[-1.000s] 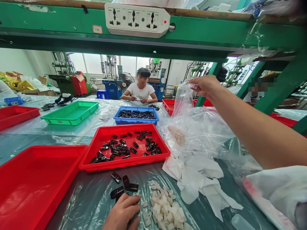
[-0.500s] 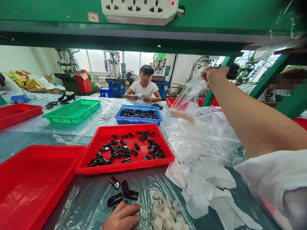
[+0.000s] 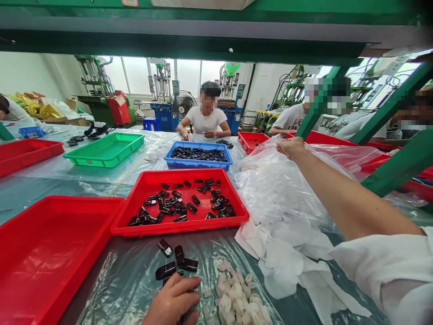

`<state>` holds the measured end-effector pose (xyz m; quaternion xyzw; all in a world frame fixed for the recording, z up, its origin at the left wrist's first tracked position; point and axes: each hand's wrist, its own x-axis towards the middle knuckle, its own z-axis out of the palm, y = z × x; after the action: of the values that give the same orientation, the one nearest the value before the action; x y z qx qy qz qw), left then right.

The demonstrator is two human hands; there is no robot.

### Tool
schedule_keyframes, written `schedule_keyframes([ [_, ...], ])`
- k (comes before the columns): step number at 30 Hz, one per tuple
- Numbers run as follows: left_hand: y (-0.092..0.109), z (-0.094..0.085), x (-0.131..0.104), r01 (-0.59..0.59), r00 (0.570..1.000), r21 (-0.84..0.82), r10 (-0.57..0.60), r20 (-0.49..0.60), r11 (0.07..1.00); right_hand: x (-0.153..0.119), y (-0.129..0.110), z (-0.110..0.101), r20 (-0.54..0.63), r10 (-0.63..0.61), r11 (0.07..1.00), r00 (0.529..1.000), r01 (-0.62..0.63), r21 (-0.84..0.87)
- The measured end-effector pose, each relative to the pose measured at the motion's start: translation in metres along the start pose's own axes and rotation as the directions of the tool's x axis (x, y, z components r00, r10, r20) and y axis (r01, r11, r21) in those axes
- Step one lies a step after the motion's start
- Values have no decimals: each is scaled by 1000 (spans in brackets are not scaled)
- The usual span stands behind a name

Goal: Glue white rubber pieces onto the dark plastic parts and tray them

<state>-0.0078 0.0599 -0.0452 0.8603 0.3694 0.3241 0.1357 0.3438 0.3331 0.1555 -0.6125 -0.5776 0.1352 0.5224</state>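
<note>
Far out on the right, my right hand [image 3: 291,147] is closed on the edge of a clear plastic bag [image 3: 270,178], which lies in a crumpled heap with whitish contents. Low in the head view, my left hand [image 3: 173,299] rests on the sheeted table with its fingers curled; what they hold, if anything, is hidden. Several glossy black plastic pieces [image 3: 165,271] lie just beyond its fingers, one partly covered by them. To its right is a pile of small translucent whitish pieces [image 3: 237,293].
A red tray [image 3: 179,229] of black pieces stands ahead, with another red tray [image 3: 50,253] at left. Farther back are a blue tray [image 3: 199,164] and a green tray [image 3: 104,151]. White sheets [image 3: 287,266] lie right. Green struts [image 3: 389,167] and an overhead beam [image 3: 189,45] frame the space; a co-worker [image 3: 207,117] sits opposite.
My right hand has come down with the plastic bag, which was held up and stretched and now lies lower over the heap. My left hand stays beside the black pieces. The view has tilted slightly.
</note>
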Motion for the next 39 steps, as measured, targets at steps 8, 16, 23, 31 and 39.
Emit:
schedule_keyframes([
  [8, 10, -5, 0, 114, 993, 5, -114, 32, 993, -24, 14, -27, 60, 275, 956, 960, -267, -119],
  [16, 24, -18, 8, 217, 957, 46, -222, 185, 975, -84, -12, -71, 71, 241, 936, 968, -213, -282],
  [23, 28, -22, 7, 217, 961, 17, -217, 173, 976, -188, -40, -113, 182, 220, 941, 958, -159, -300],
  [31, 31, -21, 4, 192, 976, -12, -189, 108, 981, -277, -37, -131, 229, 207, 955, 951, -146, -258],
  [39, 33, -29, 5, 218, 974, -22, -216, 64, 976, -326, -14, -134, 224, 144, 976, 964, -100, -195],
])
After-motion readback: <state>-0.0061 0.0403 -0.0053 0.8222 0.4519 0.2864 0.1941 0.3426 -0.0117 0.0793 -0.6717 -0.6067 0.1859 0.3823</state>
